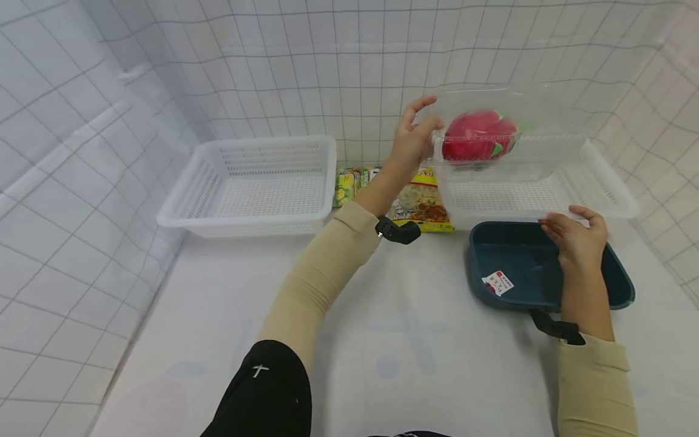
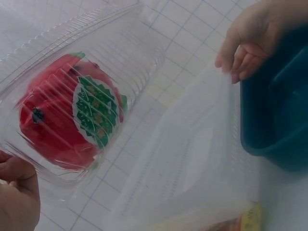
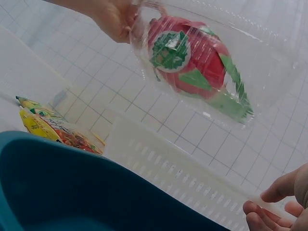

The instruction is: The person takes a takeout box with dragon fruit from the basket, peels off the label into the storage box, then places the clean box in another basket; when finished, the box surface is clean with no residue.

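My left hand point(image 1: 416, 135) grips the left end of a clear plastic clamshell box point(image 2: 139, 53), held tilted above the right white basket point(image 1: 606, 188). Inside the box lies a red, rounded thing with green leaf-like tips point(image 1: 477, 136), which looks like a dragon fruit. A round green-and-white label point(image 2: 96, 110) shows on it. My right hand point(image 1: 580, 240) is at that basket's front rim, over the teal basin point(image 1: 524, 261). Its thumb and fingers point(image 3: 279, 187) pinch the rim from both sides.
Another white basket point(image 1: 322, 212) stands at the left. Between the baskets lie a yellow food packet point(image 1: 423, 203) and a green-yellow one point(image 1: 346, 185). A white label point(image 1: 497, 283) sticks inside the basin. Wire-grid walls with white sheeting point(image 1: 284, 73) enclose the back and sides.
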`<control>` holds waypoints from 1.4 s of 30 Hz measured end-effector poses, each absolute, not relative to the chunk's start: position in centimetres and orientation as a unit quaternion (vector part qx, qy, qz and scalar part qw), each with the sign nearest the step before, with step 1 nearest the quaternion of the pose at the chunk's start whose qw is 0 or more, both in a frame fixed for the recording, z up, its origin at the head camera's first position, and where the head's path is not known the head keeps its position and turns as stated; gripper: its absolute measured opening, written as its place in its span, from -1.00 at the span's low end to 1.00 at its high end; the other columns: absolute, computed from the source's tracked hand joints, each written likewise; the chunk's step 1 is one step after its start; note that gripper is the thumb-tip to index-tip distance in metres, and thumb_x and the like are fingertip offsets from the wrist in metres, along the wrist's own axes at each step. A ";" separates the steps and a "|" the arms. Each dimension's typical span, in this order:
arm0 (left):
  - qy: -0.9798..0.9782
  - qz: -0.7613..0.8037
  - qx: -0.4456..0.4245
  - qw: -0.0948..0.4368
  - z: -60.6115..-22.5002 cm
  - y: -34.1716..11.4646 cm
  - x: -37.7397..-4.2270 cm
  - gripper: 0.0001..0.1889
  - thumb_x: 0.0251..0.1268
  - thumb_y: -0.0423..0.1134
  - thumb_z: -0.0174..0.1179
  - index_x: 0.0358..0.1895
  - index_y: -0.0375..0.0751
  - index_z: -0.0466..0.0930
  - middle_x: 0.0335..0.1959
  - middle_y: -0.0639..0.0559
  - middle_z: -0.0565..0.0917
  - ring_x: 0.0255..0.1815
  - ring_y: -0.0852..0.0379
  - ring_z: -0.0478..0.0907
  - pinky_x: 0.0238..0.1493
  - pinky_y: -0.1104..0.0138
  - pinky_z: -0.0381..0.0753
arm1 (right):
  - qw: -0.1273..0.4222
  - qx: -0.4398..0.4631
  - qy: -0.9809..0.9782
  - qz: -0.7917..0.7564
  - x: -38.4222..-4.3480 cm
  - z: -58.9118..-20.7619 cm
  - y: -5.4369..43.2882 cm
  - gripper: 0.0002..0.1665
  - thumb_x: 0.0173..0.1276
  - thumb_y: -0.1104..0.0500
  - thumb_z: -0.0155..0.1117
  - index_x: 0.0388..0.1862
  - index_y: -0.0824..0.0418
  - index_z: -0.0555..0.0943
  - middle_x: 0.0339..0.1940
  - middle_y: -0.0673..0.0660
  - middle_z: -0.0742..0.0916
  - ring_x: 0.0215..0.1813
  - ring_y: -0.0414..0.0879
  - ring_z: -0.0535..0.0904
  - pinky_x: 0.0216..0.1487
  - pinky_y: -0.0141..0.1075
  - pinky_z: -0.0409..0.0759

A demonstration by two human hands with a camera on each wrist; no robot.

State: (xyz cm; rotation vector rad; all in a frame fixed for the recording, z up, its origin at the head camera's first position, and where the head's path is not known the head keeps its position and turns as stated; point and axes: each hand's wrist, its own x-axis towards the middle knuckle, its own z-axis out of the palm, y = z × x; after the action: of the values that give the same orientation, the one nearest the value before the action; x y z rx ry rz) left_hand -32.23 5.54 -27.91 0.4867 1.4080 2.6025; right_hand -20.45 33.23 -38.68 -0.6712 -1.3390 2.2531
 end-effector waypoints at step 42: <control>0.681 0.723 0.094 0.066 -35.0 12.2 -31.9 -0.52 0.29 -0.24 0.22 0.27 0.16 0.46 -0.33 0.03 0.45 -0.44 0.23 0.37 -0.41 0.44 0.50 | 0.207 -0.236 -0.469 0.826 -19.1 -37.6 31.3 -0.44 0.14 0.56 0.34 -0.08 0.15 0.28 -0.53 0.13 0.64 -0.57 -0.10 0.69 -0.48 -0.38 0.65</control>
State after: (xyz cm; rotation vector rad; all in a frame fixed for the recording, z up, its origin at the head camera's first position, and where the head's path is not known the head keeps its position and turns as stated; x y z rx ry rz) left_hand -31.93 12.18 -35.04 0.2843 2.0546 2.1792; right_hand -19.08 31.30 -37.65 -0.6569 -1.3046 2.2990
